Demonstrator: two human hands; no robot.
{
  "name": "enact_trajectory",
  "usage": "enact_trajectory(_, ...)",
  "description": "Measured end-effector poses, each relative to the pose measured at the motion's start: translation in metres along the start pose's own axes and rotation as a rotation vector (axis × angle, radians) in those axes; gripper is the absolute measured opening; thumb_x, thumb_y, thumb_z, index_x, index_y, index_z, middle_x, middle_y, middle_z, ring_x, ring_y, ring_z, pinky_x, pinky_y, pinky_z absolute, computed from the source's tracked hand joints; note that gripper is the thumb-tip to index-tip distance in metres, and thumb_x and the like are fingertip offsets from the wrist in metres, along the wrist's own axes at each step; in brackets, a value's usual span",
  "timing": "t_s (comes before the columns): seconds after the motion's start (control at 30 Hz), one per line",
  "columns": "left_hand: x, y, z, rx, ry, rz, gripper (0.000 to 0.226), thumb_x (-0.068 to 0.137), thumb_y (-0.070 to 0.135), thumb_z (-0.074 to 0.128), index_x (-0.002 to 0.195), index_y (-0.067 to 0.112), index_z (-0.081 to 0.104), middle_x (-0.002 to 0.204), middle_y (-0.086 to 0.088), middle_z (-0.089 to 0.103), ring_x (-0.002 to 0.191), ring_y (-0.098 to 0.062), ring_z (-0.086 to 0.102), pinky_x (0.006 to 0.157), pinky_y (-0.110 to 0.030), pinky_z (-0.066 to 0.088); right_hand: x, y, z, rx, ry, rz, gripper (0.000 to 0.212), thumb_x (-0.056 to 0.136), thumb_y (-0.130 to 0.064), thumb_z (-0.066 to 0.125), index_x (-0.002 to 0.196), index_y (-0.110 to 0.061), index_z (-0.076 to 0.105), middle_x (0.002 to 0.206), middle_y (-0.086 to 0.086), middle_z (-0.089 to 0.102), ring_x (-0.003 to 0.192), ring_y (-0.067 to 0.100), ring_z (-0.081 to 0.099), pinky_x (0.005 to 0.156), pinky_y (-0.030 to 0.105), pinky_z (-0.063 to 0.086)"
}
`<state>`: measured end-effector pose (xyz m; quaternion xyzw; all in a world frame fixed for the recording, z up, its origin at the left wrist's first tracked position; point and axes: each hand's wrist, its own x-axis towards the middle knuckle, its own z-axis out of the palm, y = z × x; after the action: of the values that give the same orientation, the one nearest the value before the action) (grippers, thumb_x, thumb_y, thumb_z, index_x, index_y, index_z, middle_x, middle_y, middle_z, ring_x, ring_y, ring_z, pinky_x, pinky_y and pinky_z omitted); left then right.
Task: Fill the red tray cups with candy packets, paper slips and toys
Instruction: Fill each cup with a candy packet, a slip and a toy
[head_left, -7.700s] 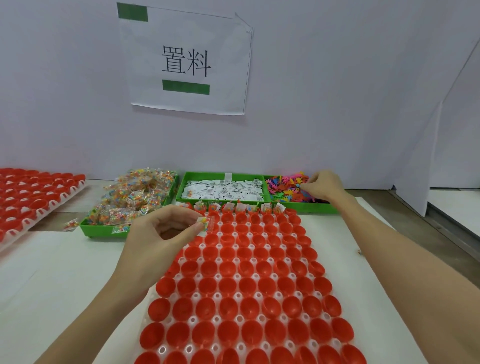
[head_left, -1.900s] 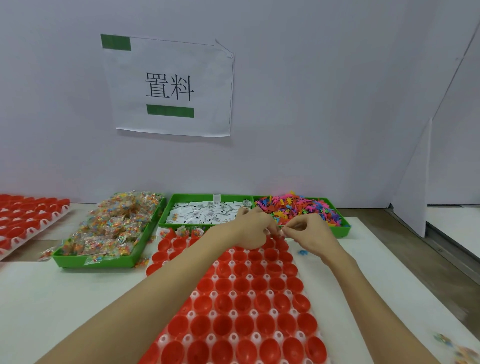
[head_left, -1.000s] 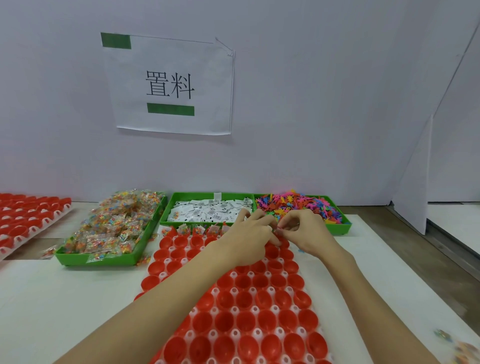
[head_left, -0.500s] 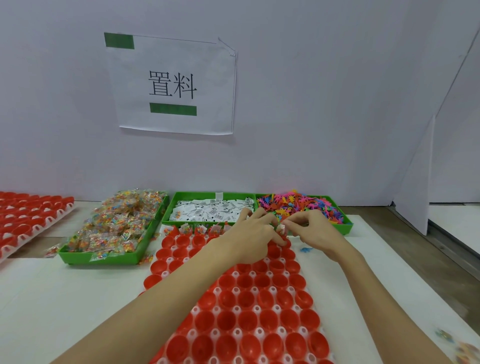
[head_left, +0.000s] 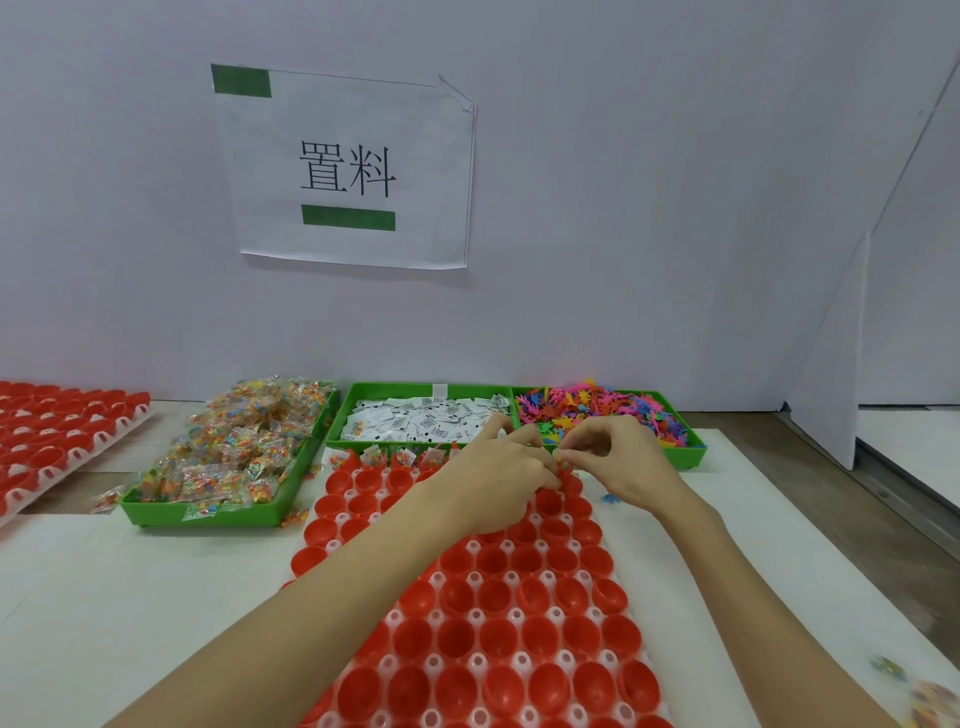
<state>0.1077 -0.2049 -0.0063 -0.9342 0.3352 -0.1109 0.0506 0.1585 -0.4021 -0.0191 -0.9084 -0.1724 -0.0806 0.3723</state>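
- Head view shows our left hand (head_left: 498, 480) and right hand (head_left: 621, 462) meeting over the far right cups of the red tray (head_left: 483, 608), fingers curled and pinching something tiny we cannot identify.
- Candy packets (head_left: 244, 447), paper slips (head_left: 426, 418) and toys (head_left: 597, 410) wait in bins beyond.
- Risk, we judge: fumbling the piece, so it drops beside the tray like the blue toy (head_left: 609, 499).

On the far wall ahead of you hangs a white paper sign (head_left: 348, 171) printed with two large black characters, 置料, with a plain green bar under them and a green strip at its top left corner. The small white paper slips (head_left: 426, 418) in the middle green bin carry black print, but you cannot read it from here.
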Motion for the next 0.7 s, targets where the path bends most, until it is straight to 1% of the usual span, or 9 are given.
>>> enact_trajectory(0.07, 0.0, 0.0, -0.003, 0.031, -0.005, 0.016, 0.051, 0.094, 0.002, 0.049, 0.135, 0.028, 0.065, 0.142, 0.016, 0.059, 0.131, -0.015, 0.038, 0.113, -0.039, 0.019, 0.0, -0.001, -0.003, -0.01, -0.036, -0.024, 0.006, 0.087, -0.02, 0.08, 0.092, -0.019, 0.078, 0.083, -0.01, 0.075, 0.078, -0.004, 0.069, 0.07, 0.008, 0.052)
enact_trajectory(0.13, 0.0, 0.001, -0.004, 0.04, -0.012, 0.021, 0.052, 0.095, 0.001, 0.048, 0.137, 0.028, 0.064, 0.143, 0.017, 0.058, 0.132, -0.014, 0.038, 0.114, -0.04, 0.019, 0.0, 0.0, -0.005, -0.027, -0.054, -0.02, 0.005, 0.087, -0.021, 0.08, 0.091, -0.021, 0.078, 0.083, -0.01, 0.075, 0.078, -0.004, 0.068, 0.07, 0.01, 0.053)
enact_trajectory(0.23, 0.001, 0.002, -0.003, 0.047, -0.013, 0.026, 0.053, 0.095, 0.002, 0.048, 0.138, 0.029, 0.063, 0.147, 0.016, 0.055, 0.134, -0.014, 0.037, 0.115, -0.04, 0.021, -0.001, 0.003, -0.003, -0.05, -0.036, -0.006, 0.004, 0.087, -0.022, 0.081, 0.089, -0.021, 0.078, 0.082, -0.01, 0.074, 0.077, -0.001, 0.068, 0.066, 0.008, 0.051)
enact_trajectory(0.3, 0.001, 0.001, -0.003, 0.053, -0.018, 0.025, 0.053, 0.096, 0.002, 0.048, 0.14, 0.029, 0.061, 0.148, 0.016, 0.054, 0.135, -0.013, 0.036, 0.115, -0.04, 0.02, -0.001, 0.003, 0.002, -0.058, -0.015, 0.012, 0.005, 0.086, -0.021, 0.081, 0.088, -0.02, 0.077, 0.081, -0.007, 0.074, 0.077, 0.003, 0.068, 0.064, 0.009, 0.05)
enact_trajectory(0.33, 0.001, 0.001, -0.002, 0.057, -0.021, 0.026, 0.054, 0.096, 0.002, 0.048, 0.14, 0.03, 0.06, 0.148, 0.016, 0.054, 0.136, -0.013, 0.036, 0.116, -0.039, 0.02, -0.001, 0.003, 0.005, -0.054, -0.002, 0.027, 0.006, 0.085, -0.02, 0.081, 0.088, -0.02, 0.076, 0.081, -0.005, 0.074, 0.077, 0.006, 0.069, 0.065, 0.011, 0.051)
enact_trajectory(0.4, 0.002, 0.001, -0.002, 0.065, -0.024, 0.025, 0.054, 0.096, 0.002, 0.047, 0.141, 0.03, 0.06, 0.148, 0.016, 0.054, 0.136, -0.014, 0.036, 0.116, -0.04, 0.02, -0.001, 0.002, 0.008, -0.026, 0.015, 0.062, 0.007, 0.084, -0.019, 0.081, 0.086, -0.02, 0.075, 0.079, -0.002, 0.074, 0.078, 0.01, 0.07, 0.069, 0.018, 0.056)
enact_trajectory(0.47, 0.003, 0.001, -0.002, 0.059, -0.024, 0.024, 0.053, 0.096, 0.002, 0.047, 0.139, 0.03, 0.061, 0.147, 0.015, 0.054, 0.135, -0.014, 0.037, 0.116, -0.04, 0.02, -0.001, 0.002, 0.006, 0.026, -0.001, 0.086, 0.007, 0.084, -0.019, 0.082, 0.087, -0.02, 0.076, 0.079, 0.0, 0.074, 0.078, 0.011, 0.07, 0.074, 0.025, 0.059)
enact_trajectory(0.6, 0.002, 0.001, -0.003, 0.04, -0.019, 0.024, 0.049, 0.097, 0.004, 0.048, 0.136, 0.029, 0.064, 0.146, 0.014, 0.055, 0.134, -0.015, 0.037, 0.116, -0.04, 0.019, -0.001, 0.002, -0.004, 0.131, -0.072, 0.087, 0.008, 0.085, -0.024, 0.082, 0.091, -0.022, 0.078, 0.084, -0.003, 0.076, 0.081, 0.009, 0.072, 0.076, 0.025, 0.06)
enact_trajectory(0.7, 0.0, 0.001, -0.004, 0.015, -0.004, 0.024, 0.048, 0.098, 0.005, 0.047, 0.137, 0.028, 0.063, 0.148, 0.014, 0.054, 0.133, -0.014, 0.038, 0.115, -0.04, 0.019, -0.002, 0.001, -0.008, 0.124, -0.082, 0.076, 0.008, 0.088, -0.024, 0.08, 0.095, -0.023, 0.077, 0.087, -0.003, 0.076, 0.084, 0.01, 0.071, 0.074, 0.024, 0.06)
